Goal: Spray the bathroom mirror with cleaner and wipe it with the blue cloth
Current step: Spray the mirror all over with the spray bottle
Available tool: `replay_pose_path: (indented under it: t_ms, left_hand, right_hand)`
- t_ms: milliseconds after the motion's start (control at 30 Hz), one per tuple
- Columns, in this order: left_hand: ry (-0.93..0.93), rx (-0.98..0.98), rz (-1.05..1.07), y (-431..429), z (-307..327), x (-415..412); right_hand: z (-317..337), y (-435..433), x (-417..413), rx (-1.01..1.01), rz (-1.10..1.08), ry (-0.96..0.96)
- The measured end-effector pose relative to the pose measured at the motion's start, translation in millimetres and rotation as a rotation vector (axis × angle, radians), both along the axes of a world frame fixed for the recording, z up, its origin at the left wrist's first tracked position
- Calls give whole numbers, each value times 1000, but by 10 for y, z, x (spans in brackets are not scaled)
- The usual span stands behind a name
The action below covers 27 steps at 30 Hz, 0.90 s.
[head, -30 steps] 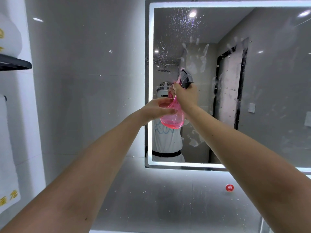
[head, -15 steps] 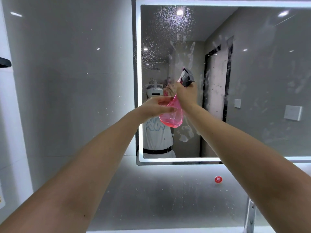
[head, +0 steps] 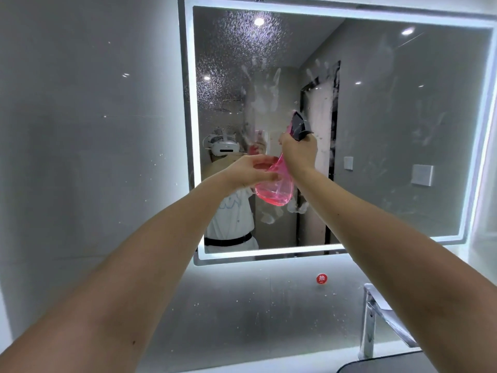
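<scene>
Head view: I see the mirror (head: 398,125) on the wall, with a bright light strip all round it. A person holds a pink bottle (head: 277,191) up in front of the glass, near the middle and close to it.

The right hand (head: 299,153) is curled round the neck of the bottle, just under the dark spray top (head: 299,127). I cannot tell if a finger is pulling the trigger. The left hand (head: 248,170) holds the round pink belly of the bottle from the side, fingers and thumb bent round it. Both arms reach out straight.

The top left part of the glass is full of tiny drops (head: 231,49), so I think some spraying is done there. The white handprints (head: 265,95) in the middle are not wiped off. The right side of the glass looks smeary, and I see no clear drops on it.

So I think the job is only in its first part. More spray is likely needed on the middle and the right side. The wiping does not look begun. I cannot see the cloth anywhere. Both hands are busy with the bottle, so one must let go to take it.

Below the mirror are a red sticker (head: 321,278) and a shiny tap (head: 370,321).
</scene>
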<state>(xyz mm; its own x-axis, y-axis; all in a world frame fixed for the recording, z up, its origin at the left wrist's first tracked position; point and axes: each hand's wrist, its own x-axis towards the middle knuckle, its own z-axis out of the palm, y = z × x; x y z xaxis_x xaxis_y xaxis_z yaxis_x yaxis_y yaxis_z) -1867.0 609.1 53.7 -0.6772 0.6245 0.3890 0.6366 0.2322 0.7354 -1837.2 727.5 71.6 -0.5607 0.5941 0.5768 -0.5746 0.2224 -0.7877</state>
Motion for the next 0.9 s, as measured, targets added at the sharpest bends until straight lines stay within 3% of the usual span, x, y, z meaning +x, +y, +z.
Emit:
replay_pose_path:
  t_ms: [367, 733, 900]
  left_hand:
    - [-4, -74, -100, 511, -70, 148]
    - [-5, -24, -3, 1154, -114, 381]
    - [-21, 27, 38, 1655, -190, 556]
  right_hand:
    - [-99, 544, 162, -33, -81, -56]
    - [-118, 1195, 302, 33, -91, -20]
    - [-142, 1723, 463, 51, 1, -34]
